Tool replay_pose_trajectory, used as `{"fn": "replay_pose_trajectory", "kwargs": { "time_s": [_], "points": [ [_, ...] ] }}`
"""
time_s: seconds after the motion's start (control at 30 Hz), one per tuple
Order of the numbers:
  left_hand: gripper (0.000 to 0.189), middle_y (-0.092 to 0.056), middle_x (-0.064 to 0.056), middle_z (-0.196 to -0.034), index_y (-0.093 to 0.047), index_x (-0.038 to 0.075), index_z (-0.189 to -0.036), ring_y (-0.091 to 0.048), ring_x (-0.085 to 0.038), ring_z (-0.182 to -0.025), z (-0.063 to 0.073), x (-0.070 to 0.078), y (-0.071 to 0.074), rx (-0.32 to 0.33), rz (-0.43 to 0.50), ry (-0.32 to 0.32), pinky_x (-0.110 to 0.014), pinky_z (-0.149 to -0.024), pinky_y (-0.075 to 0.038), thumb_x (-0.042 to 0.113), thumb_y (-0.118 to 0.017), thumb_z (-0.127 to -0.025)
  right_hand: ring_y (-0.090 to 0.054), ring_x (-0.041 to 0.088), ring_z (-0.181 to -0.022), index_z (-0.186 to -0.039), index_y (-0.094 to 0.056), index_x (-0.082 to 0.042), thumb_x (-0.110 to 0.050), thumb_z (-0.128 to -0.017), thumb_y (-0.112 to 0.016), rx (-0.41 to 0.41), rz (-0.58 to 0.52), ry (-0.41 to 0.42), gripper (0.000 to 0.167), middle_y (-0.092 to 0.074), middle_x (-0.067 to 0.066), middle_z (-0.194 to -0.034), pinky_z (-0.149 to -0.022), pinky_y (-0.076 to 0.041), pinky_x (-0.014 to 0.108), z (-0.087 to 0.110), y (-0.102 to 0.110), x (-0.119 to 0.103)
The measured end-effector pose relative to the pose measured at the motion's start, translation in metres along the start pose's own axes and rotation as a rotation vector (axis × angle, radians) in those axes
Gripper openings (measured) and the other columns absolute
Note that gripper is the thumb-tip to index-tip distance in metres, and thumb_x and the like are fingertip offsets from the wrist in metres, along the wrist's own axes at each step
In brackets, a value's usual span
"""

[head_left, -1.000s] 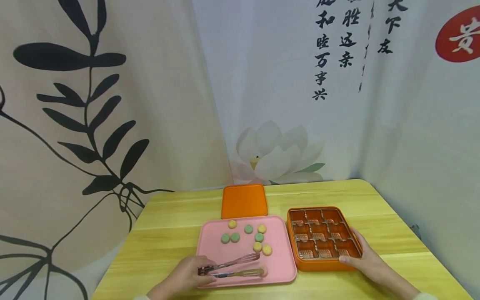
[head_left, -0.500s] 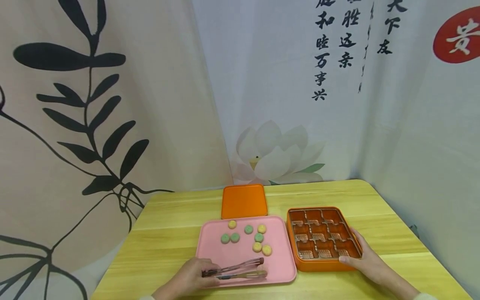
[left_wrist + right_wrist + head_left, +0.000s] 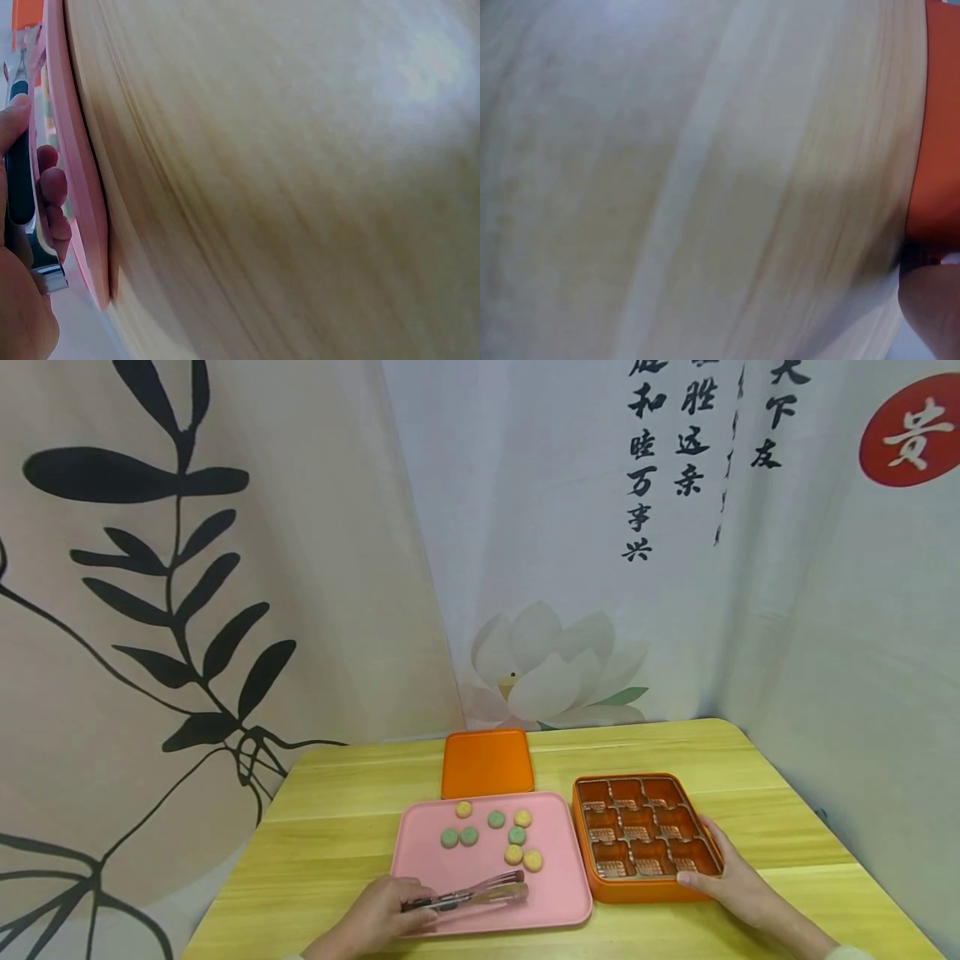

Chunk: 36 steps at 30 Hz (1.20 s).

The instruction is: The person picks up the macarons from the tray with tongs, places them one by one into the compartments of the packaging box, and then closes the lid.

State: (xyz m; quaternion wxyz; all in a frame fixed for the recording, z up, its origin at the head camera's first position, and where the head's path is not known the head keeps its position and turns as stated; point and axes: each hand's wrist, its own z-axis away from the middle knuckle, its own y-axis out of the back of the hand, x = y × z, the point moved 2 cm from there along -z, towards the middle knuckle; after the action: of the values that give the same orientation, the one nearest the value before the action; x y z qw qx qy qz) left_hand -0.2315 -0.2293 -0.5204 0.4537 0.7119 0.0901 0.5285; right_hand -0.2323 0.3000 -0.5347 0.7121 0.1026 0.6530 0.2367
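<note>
My left hand (image 3: 382,906) grips a pair of tongs (image 3: 450,900) with dark handles and slotted tips. In the left wrist view the thumb lies along one handle (image 3: 21,165) and the fingertips curl on the other side. The tips point right, low over the near part of a pink tray (image 3: 427,860); I cannot tell whether anything is between them. Several small yellow cookies (image 3: 532,860) and green cookies (image 3: 468,836) lie farther back on it. My right hand (image 3: 738,881) holds the right side of an orange box (image 3: 652,892), thumb at its front corner. The box has a divided clear insert.
Behind the tray lies a flat orange lid (image 3: 487,764). The orange box stands close against the tray's right side. A printed curtain (image 3: 360,568) hangs behind the wooden table (image 3: 315,827).
The tongs shift a little right, then slightly back, and their tips come closer together. My right hand stays on the box, and the cookies stay in place.
</note>
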Motion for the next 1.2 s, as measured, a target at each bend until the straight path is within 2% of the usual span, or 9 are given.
{"fn": "replay_pose_trajectory", "kwargs": {
  "time_s": [0.2,0.43,0.63,0.93,1.1,1.2],
  "points": [
    [0.020,-0.061,0.020,-0.080,-0.078,0.019,-0.101,-0.051,0.002,-0.069,-0.001,0.002,0.001,0.022,-0.009,-0.038,-0.021,-0.061,-0.046,0.034,-0.070,-0.092,-0.050,0.048,-0.123,-0.156,0.010,-0.006,-0.025,-0.095,-0.069,0.005,-0.012,0.012,0.102,-0.019,0.042,-0.150,-0.098,-0.040,0.058,0.001,0.001,-0.001],
    [0.020,-0.061,0.016,-0.080,-0.078,0.022,-0.101,-0.052,-0.001,-0.070,-0.003,0.003,0.003,0.042,0.035,0.010,-0.022,-0.062,-0.047,0.037,-0.070,-0.091,-0.038,0.055,-0.130,-0.156,0.011,-0.006,-0.025,-0.094,-0.069,0.006,-0.023,0.014,0.104,-0.019,0.041,-0.150,-0.101,-0.034,0.064,0.001,0.002,-0.001],
    [0.016,-0.060,0.015,-0.076,-0.078,0.020,-0.101,-0.048,0.000,-0.065,-0.010,0.007,0.007,0.101,0.038,-0.014,-0.022,-0.056,-0.046,0.029,-0.074,-0.089,-0.034,0.057,-0.131,-0.156,0.012,-0.006,-0.025,-0.094,-0.069,0.005,-0.038,0.007,0.104,-0.017,0.041,-0.151,-0.101,-0.032,0.066,0.002,0.001,0.000],
    [0.020,-0.058,0.014,-0.071,-0.078,0.016,-0.105,-0.042,0.003,-0.058,-0.035,0.019,0.012,0.167,0.026,-0.091,-0.018,-0.048,-0.039,0.026,-0.075,-0.088,-0.036,0.056,-0.131,-0.157,0.011,-0.007,-0.025,-0.095,-0.069,0.009,-0.044,0.022,0.102,-0.015,0.040,-0.152,-0.101,-0.034,0.065,0.002,-0.001,-0.001],
    [0.019,-0.054,0.015,-0.068,-0.079,0.013,-0.104,-0.037,0.004,-0.055,-0.053,0.030,0.006,0.161,0.055,-0.139,-0.017,-0.045,-0.034,0.024,-0.075,-0.089,-0.032,0.058,-0.133,-0.157,0.011,-0.007,-0.026,-0.094,-0.069,0.010,-0.039,0.021,0.103,-0.013,0.040,-0.153,-0.101,-0.032,0.067,0.001,-0.001,0.000],
    [0.014,-0.052,0.014,-0.066,-0.078,0.010,-0.097,-0.036,0.003,-0.054,-0.067,0.039,-0.002,0.142,0.083,-0.150,-0.016,-0.045,-0.031,0.021,-0.074,-0.090,-0.025,0.059,-0.135,-0.156,0.011,-0.007,-0.027,-0.094,-0.070,0.011,-0.030,0.019,0.104,-0.013,0.040,-0.153,-0.101,-0.028,0.070,0.001,-0.001,0.000]
  ]
}}
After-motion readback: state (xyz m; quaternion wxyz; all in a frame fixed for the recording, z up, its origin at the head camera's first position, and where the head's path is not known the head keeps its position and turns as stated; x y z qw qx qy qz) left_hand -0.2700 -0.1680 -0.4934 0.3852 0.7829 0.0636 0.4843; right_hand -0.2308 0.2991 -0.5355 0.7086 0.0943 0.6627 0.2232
